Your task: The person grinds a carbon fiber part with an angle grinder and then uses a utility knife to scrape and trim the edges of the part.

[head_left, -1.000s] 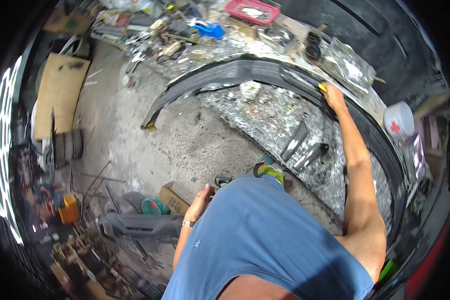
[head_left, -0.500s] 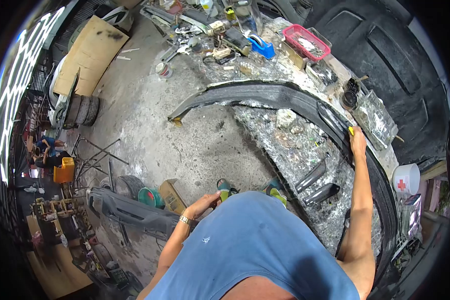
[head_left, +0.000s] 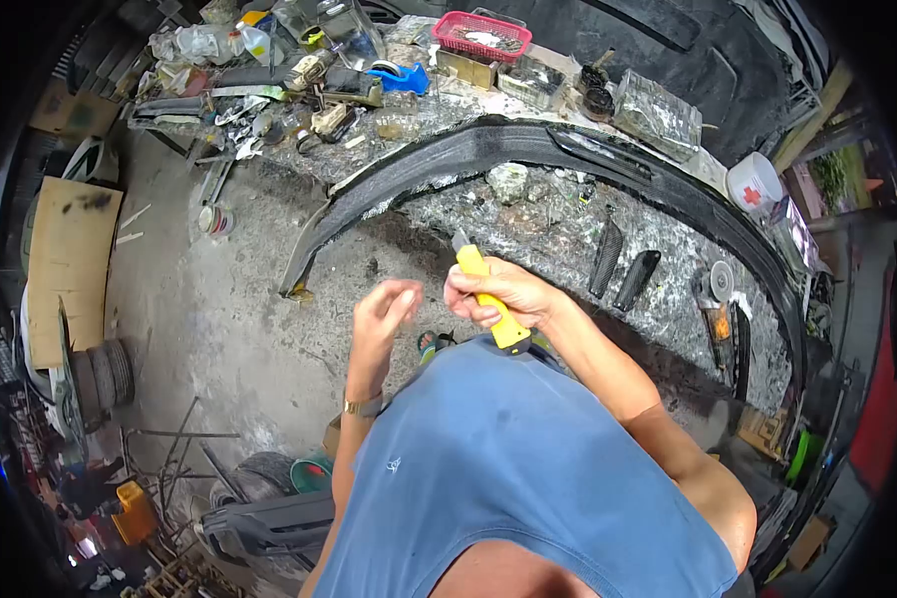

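My right hand (head_left: 503, 294) is wrapped round a yellow utility knife (head_left: 495, 305), held in front of my body with its blade end pointing up and away. To its left, my left hand (head_left: 383, 315) is raised, with its fingers curled together, slightly blurred and nothing visible in them. A small gap separates the two hands. Beyond them, a long curved black carbon-fibre-look car part (head_left: 488, 147) lies across the workbench (head_left: 558, 224), one end overhanging the floor. Inside its curve rest two small dark woven-look pieces (head_left: 606, 261).
Tools and scraps crowd the back of the bench, with a blue tape dispenser (head_left: 401, 77), a pink basket (head_left: 481, 36) and a white bucket (head_left: 754, 183). An angle grinder (head_left: 720, 281) lies at the right. A cardboard sheet (head_left: 73, 269) and tyres stand at the left.
My right hand has come off the curved part and back in front of me with the yellow knife. My left hand has risen towards it. The view has shifted to the right.
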Motion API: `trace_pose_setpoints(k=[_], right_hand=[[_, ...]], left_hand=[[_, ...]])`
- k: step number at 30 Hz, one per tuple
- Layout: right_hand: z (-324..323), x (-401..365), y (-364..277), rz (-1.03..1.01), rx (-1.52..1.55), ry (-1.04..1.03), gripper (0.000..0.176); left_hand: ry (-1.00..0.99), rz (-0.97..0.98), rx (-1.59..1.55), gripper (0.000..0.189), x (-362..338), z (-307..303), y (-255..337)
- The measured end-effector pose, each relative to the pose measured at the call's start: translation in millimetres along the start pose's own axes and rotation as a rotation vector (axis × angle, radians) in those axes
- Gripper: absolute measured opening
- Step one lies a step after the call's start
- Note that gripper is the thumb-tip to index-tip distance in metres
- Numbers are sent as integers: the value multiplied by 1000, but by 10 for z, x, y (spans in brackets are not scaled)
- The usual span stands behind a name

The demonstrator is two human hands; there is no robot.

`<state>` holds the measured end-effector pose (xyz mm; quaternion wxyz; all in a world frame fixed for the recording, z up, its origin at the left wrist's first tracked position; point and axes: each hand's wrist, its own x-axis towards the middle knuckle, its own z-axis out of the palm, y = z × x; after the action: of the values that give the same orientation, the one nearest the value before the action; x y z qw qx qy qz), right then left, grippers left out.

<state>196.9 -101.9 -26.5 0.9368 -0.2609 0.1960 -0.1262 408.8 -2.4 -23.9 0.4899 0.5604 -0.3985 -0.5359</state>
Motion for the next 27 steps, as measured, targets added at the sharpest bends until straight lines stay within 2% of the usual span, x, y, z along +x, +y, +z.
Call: trace_pose_setpoints(k=[3,5,9,11,12,18,21,23,27], right_hand=[[240,101,83,-19,-90,-51,28],[305,125,112,-15,-129,-50,29],[262,141,195,3,-110,-66,30],[238,114,199,0,-151,-74,30],[223,94,188,2,-151,-77,30],[132,-35,53,7,-189,-64,30],[77,-102,-10,6,-270,-25,27],[48,-133,-18,-12,-343,-17,26],[17,-163,18,-153,-555,60,27]], left_hand=[[-9,95,-123,19,187,141,284],[-92,137,-213,24,242,172,346],[-123,67,-197,14,297,175,344],[-106,123,-176,10,334,234,319],[-86,180,-153,10,352,263,305],[75,176,-170,16,452,397,282],[36,122,-7,14,375,469,360],[-5,131,-21,11,369,566,363],[23,225,2,4,442,575,248]])
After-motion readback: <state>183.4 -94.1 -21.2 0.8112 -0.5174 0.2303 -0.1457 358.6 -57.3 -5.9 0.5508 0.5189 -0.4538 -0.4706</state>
